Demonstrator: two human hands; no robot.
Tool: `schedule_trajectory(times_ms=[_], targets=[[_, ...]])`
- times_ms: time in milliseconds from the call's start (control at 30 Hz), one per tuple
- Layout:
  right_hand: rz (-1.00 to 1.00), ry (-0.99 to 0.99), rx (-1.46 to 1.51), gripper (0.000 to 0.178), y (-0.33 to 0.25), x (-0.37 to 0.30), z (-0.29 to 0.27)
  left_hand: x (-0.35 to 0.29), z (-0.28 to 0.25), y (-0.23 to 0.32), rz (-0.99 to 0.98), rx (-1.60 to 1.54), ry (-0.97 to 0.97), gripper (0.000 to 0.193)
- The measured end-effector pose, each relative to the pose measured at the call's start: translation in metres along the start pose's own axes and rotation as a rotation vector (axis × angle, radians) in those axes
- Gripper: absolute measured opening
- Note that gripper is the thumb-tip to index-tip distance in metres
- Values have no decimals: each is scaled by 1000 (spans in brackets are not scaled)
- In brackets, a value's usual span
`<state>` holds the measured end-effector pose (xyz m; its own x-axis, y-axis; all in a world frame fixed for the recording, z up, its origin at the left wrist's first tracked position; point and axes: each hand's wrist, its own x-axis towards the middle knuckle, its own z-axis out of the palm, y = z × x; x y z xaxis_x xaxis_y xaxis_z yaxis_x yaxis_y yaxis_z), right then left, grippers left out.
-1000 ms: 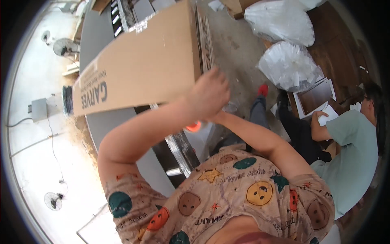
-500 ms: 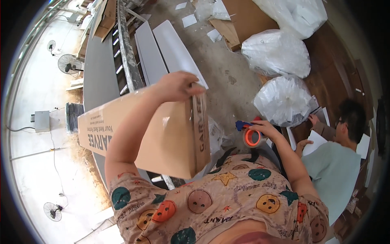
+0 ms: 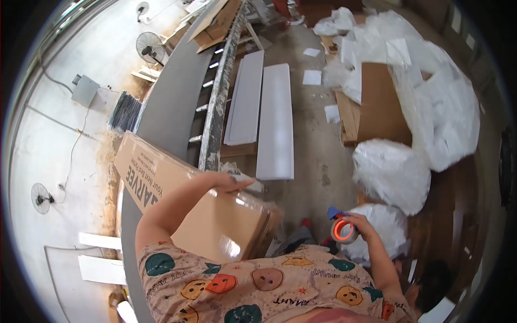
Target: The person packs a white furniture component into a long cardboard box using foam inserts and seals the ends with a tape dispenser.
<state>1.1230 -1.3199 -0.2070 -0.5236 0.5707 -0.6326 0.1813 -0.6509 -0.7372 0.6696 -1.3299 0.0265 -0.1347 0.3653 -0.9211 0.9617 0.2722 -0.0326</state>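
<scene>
A long brown cardboard box [image 3: 202, 229] lies at a slant on my left, its near corner close to my body. My left hand [image 3: 230, 183] rests at the box's upper edge, fingers stretched out along it, gripping nothing. Shiny clear tape shows on the box's near end. Out to the right, my right hand [image 3: 362, 225] is closed round a blue tape dispenser [image 3: 336, 213] that carries a tape roll [image 3: 343, 230] with an orange core. The dispenser is apart from the box.
A grey conveyor belt [image 3: 175, 91] with a worn metal rail [image 3: 221, 102] runs ahead on the left. White panels [image 3: 276, 124] lie beyond the box. Bagged white bundles [image 3: 392, 175] and a brown cardboard sheet [image 3: 383, 105] are on the right. A co-worker [image 3: 433, 285] is low at the right.
My view has turned, bringing more of the floor ahead into sight. My left hand's curled fingers have straightened along the box edge. The tape dispenser stays in my right hand.
</scene>
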Motion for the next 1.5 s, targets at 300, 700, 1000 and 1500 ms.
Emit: schedule_trajectory(times_ms=[300,700,1000,1500], targets=[[79,-11,10,50,-94,105,-57,115,-66,-80,-25,164,30,86],[432,24,482,55,-281,240,-130,327,-116,46,418,-404,385,55],[523,-210,271,52,-318,487,-154,381,-72,32,-136,-771,180,56],[677,-73,223,42,-96,853,-8,717,-21,-165,-581,-1032,551,77]])
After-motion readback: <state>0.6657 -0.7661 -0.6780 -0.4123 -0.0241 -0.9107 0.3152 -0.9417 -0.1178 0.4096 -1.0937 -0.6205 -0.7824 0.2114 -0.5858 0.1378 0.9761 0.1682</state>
